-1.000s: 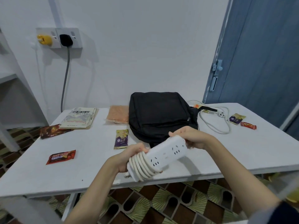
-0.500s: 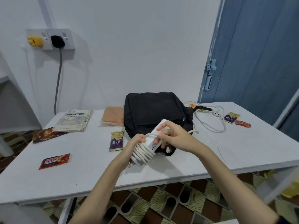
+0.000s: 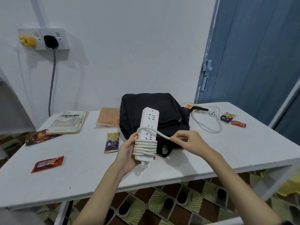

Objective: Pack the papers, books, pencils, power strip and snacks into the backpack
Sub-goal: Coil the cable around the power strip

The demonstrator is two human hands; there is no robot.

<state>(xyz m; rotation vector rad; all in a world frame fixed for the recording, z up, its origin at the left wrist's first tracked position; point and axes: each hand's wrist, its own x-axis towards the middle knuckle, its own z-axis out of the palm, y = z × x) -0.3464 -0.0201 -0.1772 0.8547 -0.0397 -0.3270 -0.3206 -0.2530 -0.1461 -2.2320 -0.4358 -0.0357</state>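
My left hand point(image 3: 128, 150) holds a white power strip point(image 3: 149, 120) upright above the table, with several turns of its cord point(image 3: 145, 147) wound round the lower half. My right hand point(image 3: 186, 140) pinches the free run of that cord just right of the strip. Behind them lies the black backpack point(image 3: 168, 108), zipped shut as far as I can see. Books and papers point(image 3: 68, 122) are stacked at the back left. Snack bars lie around: a purple one point(image 3: 112, 142), a red one point(image 3: 47, 164), a dark one point(image 3: 40, 137) and two point(image 3: 232, 120) at the right.
An orange packet point(image 3: 108, 118) lies left of the backpack. The loose cord and plug point(image 3: 209, 119) trail across the table's right side. The white table point(image 3: 81, 172) has its front edge close to me. A wall socket point(image 3: 43, 38) is at upper left, a blue door point(image 3: 253, 54) to the right.
The strip has swung from lying slanted low near the table edge to upright in front of the backpack. My right hand left the strip's end and now pulls the cord out to the right.
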